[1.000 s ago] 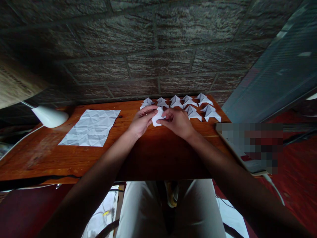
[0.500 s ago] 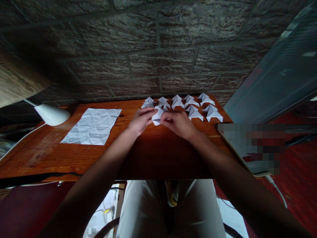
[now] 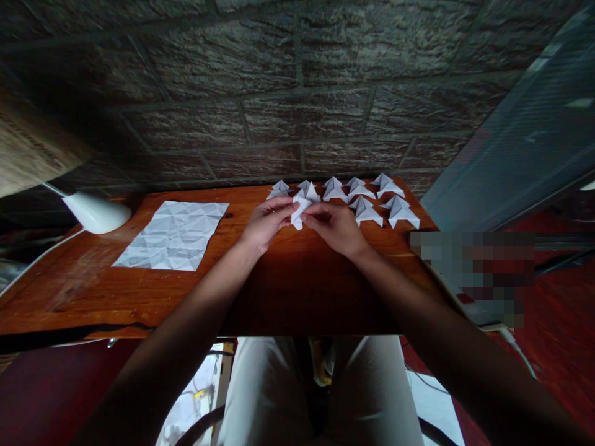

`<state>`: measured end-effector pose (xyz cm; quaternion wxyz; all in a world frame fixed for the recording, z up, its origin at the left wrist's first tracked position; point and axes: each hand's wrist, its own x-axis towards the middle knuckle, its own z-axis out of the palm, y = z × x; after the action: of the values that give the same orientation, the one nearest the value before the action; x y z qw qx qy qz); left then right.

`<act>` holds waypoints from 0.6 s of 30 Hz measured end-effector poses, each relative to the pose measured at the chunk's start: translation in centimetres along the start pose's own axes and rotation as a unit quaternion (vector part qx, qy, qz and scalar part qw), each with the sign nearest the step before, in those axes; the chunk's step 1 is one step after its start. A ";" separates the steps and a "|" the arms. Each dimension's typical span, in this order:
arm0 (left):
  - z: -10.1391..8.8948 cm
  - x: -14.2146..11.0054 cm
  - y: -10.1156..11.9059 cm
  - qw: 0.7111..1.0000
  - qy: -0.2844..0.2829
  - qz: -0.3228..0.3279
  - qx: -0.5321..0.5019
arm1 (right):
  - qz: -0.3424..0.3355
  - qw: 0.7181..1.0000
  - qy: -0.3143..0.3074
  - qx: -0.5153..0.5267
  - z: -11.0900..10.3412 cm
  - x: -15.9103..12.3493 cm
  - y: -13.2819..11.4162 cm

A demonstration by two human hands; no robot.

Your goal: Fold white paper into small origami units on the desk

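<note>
Between my two hands is a small folded paper piece point(image 3: 299, 214), white and raised above the wooden table. My left hand point(image 3: 266, 224) pinches its left side, thumb in front. My right hand point(image 3: 335, 228) has thumb and fingertips closed on its right edge. Just behind and to the right stand several white origami pieces in two rows, among them a front one point(image 3: 366, 211) and a corner one point(image 3: 400, 211). The held piece and my fingers partly cover one piece point(image 3: 307, 188) of the back row.
A creased white paper sheet point(image 3: 174, 235) lies flat on the left of the wooden table point(image 3: 297, 285). Farther left is a lamp with a white base point(image 3: 100, 212). A dark brick wall point(image 3: 297, 93) rises behind the table. A blurred-out device point(image 3: 465, 272) sits at the right edge.
The folded paper piece has turned and tilted between my fingers, showing a pointed tip at upper right. My right fingers have shifted slightly along its edge. The standing pieces have not moved.
</note>
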<state>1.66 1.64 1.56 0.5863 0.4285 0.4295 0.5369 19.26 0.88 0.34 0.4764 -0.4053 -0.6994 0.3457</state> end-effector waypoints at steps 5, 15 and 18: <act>0.5 -0.4 0.2 1.000 -0.005 0.021 -0.001 | 0.010 0.998 0.055 0.015 -0.1 0.2 0.3; 0.7 -0.8 0.4 0.998 -0.017 0.048 0.027 | -0.014 0.999 0.035 -0.035 -0.6 -0.1 -0.6; 0.8 -0.8 0.3 0.998 -0.022 0.051 0.036 | -0.014 0.998 0.037 -0.048 -0.8 -0.1 -0.7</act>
<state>2.28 0.81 2.13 0.5514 0.4828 0.4131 0.5406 19.86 0.54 1.11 0.4868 -0.4304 -0.7026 0.2901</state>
